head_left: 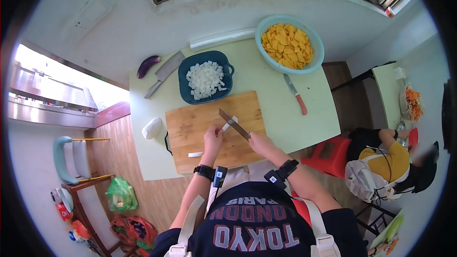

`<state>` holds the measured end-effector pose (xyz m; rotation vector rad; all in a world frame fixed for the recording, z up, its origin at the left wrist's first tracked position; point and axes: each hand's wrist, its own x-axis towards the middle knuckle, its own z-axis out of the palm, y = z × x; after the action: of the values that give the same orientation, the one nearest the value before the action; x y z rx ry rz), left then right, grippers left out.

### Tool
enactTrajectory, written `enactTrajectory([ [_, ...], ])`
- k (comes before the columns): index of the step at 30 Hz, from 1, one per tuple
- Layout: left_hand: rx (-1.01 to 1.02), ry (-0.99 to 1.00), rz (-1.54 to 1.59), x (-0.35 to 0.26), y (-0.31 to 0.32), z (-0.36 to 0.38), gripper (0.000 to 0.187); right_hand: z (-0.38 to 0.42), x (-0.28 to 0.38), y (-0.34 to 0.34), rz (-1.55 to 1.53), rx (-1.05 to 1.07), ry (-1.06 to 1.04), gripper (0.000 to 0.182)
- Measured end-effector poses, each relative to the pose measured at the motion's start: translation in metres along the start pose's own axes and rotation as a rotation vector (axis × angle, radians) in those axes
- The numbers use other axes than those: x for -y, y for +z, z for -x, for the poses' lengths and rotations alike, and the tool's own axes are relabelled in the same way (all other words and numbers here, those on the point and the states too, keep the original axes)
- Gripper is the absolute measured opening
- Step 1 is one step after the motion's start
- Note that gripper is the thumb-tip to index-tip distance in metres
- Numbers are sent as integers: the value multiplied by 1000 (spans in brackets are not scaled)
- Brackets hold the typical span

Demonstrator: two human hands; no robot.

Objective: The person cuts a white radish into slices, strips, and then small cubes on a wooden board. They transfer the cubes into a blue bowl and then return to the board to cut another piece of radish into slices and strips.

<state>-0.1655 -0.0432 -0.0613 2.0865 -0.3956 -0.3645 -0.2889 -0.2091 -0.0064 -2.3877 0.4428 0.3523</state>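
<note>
Head camera, knife in use: a broad-bladed knife (pixel 233 123) is over the middle of the wooden cutting board (pixel 214 146); its long axis runs diagonally, tip between ten and eleven o'clock, handle end between four and five.
Right hand (pixel 260 144): closed around that knife's handle.
Left hand (pixel 213 137): fingers drawn in narrow, pinching a white strip (pixel 230 123) that slants toward one to two o'clock, crossing the blade.
Second strip (pixel 195 154): loose on the board at seven o'clock, lying nearly nine to three.
Around the board: a spare cleaver (pixel 169 67) and an eggplant (pixel 149 66) lie between ten and eleven; a white bundle (pixel 152 128) is at nine; a red-handled knife (pixel 297 96) is at two, tip toward eleven.
In the way: the dark blue dish (pixel 183 82) sits close against the board's twelve o'clock edge; whether they touch is unclear. A plastic roll (pixel 223 39) lies beyond it.
Containers: the dish holds white cubes (pixel 205 80); a pale blue bowl (pixel 319 50), between one and two, is heaped with yellow-orange slices (pixel 287 45).
Nearby person (pixel 390 162): between three and four, beside a red stool (pixel 328 157).
</note>
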Motion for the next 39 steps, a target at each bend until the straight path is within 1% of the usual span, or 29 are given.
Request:
enactTrajectory([
  [2,-13,33,-48,-1,-3,6,8,8,7,-12,-12,23,6,17],
  [4,-45,99,-133,-1,-4,12,9,20,16,-18,69,19,8,16],
  [5,-44,95,-136,-2,-3,13,9,26,22,-20,67,23,7,16],
  [7,-28,146,-140,-5,3,11,8,34,32,-22,156,94,44,14],
  [8,-30,142,-138,-6,5,11,8,36,34,-19,159,98,43,14],
  [10,-39,124,-245,-12,7,10,7,39,35,-13,227,95,31,12],
  [14,-31,82,-260,-5,11,8,9,38,32,-1,222,111,44,12],
  [16,18,84,-246,-2,9,6,10,37,34,0,224,119,34,13],
  [19,-34,88,-235,-4,12,6,9,42,38,-11,252,122,-15,14],
  [23,6,80,-224,-8,11,6,9,45,38,-15,235,110,11,13],
  [25,8,78,-236,-5,11,5,9,43,31,-7,190,39,-37,13],
  [29,15,59,-234,-6,11,1,8,30,21,7,195,115,-1,12],
  [31,31,72,-221,-8,8,0,7,13,9,25,80,34,-32,14],
  [32,30,73,-225,-9,2,3,7,10,4,28,76,33,-34,14],
  [34,96,-30,-88,-11,-22,0,8,-1,4,22,6,-15,-63,18],
  [35,1,9,-82,3,-34,2,10,0,5,17,0,-26,-65,18],
  [37,-57,144,-268,29,-69,10,11,14,14,-4,19,12,-33,18],
  [38,-12,26,-218,29,-87,20,12,18,13,-6,18,8,-31,18],
  [39,65,66,-362,28,-105,31,19,24,12,-6,38,82,-61,19],
])
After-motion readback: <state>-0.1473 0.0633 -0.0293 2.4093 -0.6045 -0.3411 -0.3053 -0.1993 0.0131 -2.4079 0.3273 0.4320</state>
